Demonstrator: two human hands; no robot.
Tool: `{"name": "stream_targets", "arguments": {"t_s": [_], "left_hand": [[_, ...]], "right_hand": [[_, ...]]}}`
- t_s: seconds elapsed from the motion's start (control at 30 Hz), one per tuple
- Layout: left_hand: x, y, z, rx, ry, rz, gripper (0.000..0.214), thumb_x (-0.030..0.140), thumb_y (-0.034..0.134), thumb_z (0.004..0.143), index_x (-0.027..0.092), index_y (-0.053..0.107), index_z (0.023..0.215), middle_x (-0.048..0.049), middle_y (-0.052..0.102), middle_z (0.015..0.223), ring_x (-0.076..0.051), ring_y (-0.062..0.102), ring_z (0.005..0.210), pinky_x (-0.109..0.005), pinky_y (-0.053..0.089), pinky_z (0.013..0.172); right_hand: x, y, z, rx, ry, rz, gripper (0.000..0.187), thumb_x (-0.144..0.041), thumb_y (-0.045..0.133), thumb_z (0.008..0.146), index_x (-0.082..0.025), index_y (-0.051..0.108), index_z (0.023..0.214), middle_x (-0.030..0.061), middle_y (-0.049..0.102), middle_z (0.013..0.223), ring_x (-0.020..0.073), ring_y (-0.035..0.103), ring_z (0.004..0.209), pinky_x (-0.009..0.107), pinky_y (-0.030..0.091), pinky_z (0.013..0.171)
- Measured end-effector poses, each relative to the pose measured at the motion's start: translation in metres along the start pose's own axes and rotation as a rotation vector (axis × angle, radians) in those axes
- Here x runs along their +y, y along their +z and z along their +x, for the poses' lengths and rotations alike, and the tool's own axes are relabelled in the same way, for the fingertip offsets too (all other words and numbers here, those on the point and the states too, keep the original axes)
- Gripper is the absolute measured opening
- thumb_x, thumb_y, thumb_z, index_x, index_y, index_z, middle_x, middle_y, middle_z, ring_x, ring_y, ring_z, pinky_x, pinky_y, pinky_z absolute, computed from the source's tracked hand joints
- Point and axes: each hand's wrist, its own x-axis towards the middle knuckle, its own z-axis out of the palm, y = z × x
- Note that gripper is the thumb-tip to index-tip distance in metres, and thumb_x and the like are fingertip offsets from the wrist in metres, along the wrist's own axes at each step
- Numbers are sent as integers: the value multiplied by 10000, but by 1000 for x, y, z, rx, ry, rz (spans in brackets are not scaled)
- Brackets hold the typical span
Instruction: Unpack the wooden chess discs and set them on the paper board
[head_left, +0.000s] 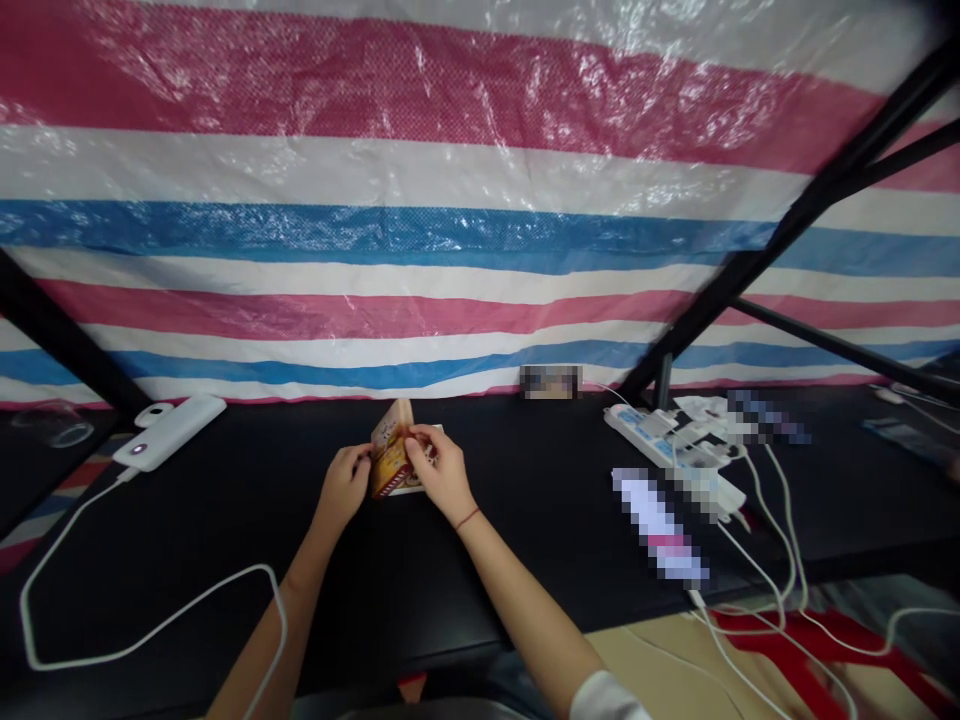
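fig. — left hand [343,490] and right hand [442,472] face each other, their fingers [420,438] curled closed on a small printed cardboard box [390,450] held tilted between the fingers, seemingly for steadiness, above a black worktop [225,520] — a white power bank [169,432] lies well left of the fingers.

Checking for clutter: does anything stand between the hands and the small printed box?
Nothing visible does: the left hand and right hand both touch the small printed box. The white power bank and power strip lie well off to either side.

Carton print [388,452] (too small to read)
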Motion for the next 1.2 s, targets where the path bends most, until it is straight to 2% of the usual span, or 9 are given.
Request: {"name": "stream_targets", "arguments": {"t_s": [0.1, 0.17, 0.33, 0.47, 0.6, 0.73, 0.9, 1.07, 1.2], "left_hand": [[6, -18, 3, 70, -187, -312, 491, 463, 354, 926, 168, 577, 1249, -121, 636, 1201, -218, 635, 1032, -352, 529, 844], [11, -32, 3, 101, -207, -426, 539, 510, 337, 937, 197, 495, 1347, -120, 596, 1285, -213, 630, 1073, -319, 542, 817], [14, -57, -4, 221, -153, -358, 550, 426, 571, 833, 239, 495, 1345, -99, 542, 1350, -219, 602, 1127, -315, 513, 917], [5, -65, -11, 272, -182, -207, 527, 338, 566, 792, 226, 539, 1307, -94, 587, 1271, -199, 641, 991, -342, 505, 933], [-9, -72, -17, 312, -281, -40, 480, 283, 523, 784, 241, 578, 1259, -63, 654, 1162, -182, 649, 867, -327, 520, 858], [-16, -76, -19, 234, -339, 105, 426, 258, 503, 782, 263, 599, 1198, -41, 700, 1073, -182, 652, 798, -301, 514, 765], [-6, -68, -20, 134, -293, 365, 365, 308, 489, 812, 247, 596, 1155, -60, 724, 976, -224, 662, 765, -313, 488, 703], [-2, -52, -20, 209, -162, 654, 350, 306, 440, 861, 170, 581, 1151, -112, 697, 899, -274, 655, 833, -362, 467, 788], [0, -48, -11, 198, -203, 705, 328, 244, 407, 869, 166, 585, 1132, -131, 651, 944, -274, 643, 841, -346, 465, 733]], "right_hand": [[-21, 24, 6, -112, -119, -5, 263, -319, 470, 933, -196, 677, 1037, 70, 701, 988, 170, 646, 905, 303, 501, 868], [-31, 39, 6, -221, -197, 30, 314, -287, 404, 966, -210, 656, 1137, 77, 684, 1099, 173, 625, 1034, 323, 467, 955], [-32, 49, -1, -452, -240, 106, 420, -285, 406, 969, -257, 476, 1383, 64, 615, 1267, 166, 605, 1083, 324, 473, 953], [0, 18, 5, -249, -45, 72, 380, -314, 444, 934, -206, 553, 1282, 70, 674, 1090, 151, 645, 841, 259, 520, 734], [46, -28, 17, -25, 145, -226, 279, -263, 442, 891, -171, 682, 1001, 66, 705, 961, 174, 647, 844, 277, 495, 800], [73, -51, 19, -119, 276, -458, 255, -234, 471, 877, -197, 708, 965, 54, 727, 890, 187, 668, 841, 260, 472, 784], [74, -48, 15, -192, 254, -447, 244, -258, 498, 881, -217, 738, 887, 40, 733, 819, 184, 677, 808, 226, 449, 724], [69, -49, 14, -226, 249, -436, 240, -250, 509, 875, -230, 747, 874, 25, 735, 797, 168, 673, 765, 213, 433, 695], [70, -50, 16, -238, 259, -445, 224, -224, 529, 852, -217, 749, 889, 21, 722, 753, 160, 658, 719, 214, 421, 661]]}}
